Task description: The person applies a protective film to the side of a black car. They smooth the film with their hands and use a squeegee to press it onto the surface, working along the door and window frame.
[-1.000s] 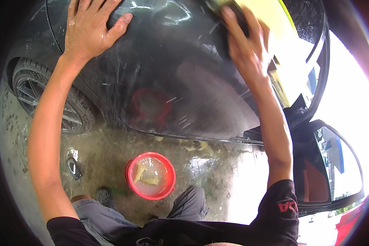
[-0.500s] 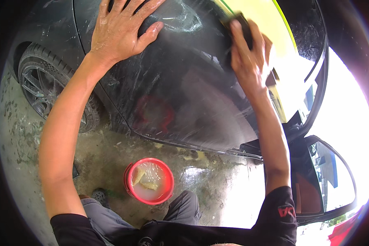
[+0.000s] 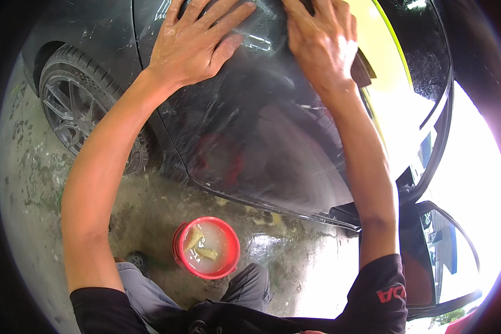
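Both my hands are on the dark, wet car door panel (image 3: 261,128), which has whitish smears. My left hand (image 3: 195,44) lies flat on the panel near the top of the view, its fingers spread and nothing in it. Over to the right, my right hand (image 3: 323,47) bends its fingers over a small dark block (image 3: 308,5), pressed to the panel. That block is mostly hidden by the fingers and cut off by the top edge. Under my arms, a red bucket (image 3: 178,245) of cloudy water stands on the floor, with yellowish sponge-like pieces (image 3: 207,254) in it.
A car wheel (image 3: 75,108) is at the left. Yellow covering (image 3: 381,67) spans the window area beside my right hand, with a dark door handle (image 3: 363,69) at its edge. The side mirror (image 3: 448,250) juts out at lower right. The concrete floor (image 3: 145,206) looks wet.
My right hand has moved up and left across the panel with the dark block, closer to my left hand. My left hand appears a little further right, as the whole view has shifted.
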`<state>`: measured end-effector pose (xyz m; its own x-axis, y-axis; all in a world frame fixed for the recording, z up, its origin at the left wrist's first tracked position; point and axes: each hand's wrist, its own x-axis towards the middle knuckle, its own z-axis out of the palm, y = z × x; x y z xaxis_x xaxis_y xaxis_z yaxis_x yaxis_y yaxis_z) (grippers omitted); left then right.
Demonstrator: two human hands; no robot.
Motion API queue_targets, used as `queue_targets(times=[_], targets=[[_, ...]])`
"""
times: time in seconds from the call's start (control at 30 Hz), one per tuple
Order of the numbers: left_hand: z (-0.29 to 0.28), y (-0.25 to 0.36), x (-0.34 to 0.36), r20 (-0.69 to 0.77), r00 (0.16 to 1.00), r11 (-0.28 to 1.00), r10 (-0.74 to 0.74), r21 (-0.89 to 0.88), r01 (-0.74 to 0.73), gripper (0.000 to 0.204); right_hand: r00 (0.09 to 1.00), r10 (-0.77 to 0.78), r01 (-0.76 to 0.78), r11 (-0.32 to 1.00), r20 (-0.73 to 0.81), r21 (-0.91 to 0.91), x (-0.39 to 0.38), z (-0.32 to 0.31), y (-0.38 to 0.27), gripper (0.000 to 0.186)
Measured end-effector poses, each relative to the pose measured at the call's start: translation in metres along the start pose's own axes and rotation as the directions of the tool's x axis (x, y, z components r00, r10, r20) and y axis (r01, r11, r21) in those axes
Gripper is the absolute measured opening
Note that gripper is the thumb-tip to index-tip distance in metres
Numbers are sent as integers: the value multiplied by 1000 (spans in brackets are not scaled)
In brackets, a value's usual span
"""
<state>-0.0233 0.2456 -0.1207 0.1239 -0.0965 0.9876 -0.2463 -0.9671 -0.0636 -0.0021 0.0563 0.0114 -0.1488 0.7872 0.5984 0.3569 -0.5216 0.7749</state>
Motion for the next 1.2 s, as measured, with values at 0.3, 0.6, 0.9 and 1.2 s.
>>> queue_targets(times=[0.3,0.6,0.9,1.2], targets=[[-4,-1,-1,21,999,1000,-24,-13,24,51,1000,-8,8,1000,7,-27,-2,-9,-1,59],[1,-1,-5,-9,999,999,-31,-25,30,48,1000,4,-4,1000,27,-6,-5,-7,-3,57],[10,-2,-3,-64,998,1000,-18,-23,16,49,998,50,-50,999,35,12,3,-8,-6,59],[1,0,-1,5,1000,999,-26,-24,26,49,998,42,-42,999,50,1,0,-15,0,59]])
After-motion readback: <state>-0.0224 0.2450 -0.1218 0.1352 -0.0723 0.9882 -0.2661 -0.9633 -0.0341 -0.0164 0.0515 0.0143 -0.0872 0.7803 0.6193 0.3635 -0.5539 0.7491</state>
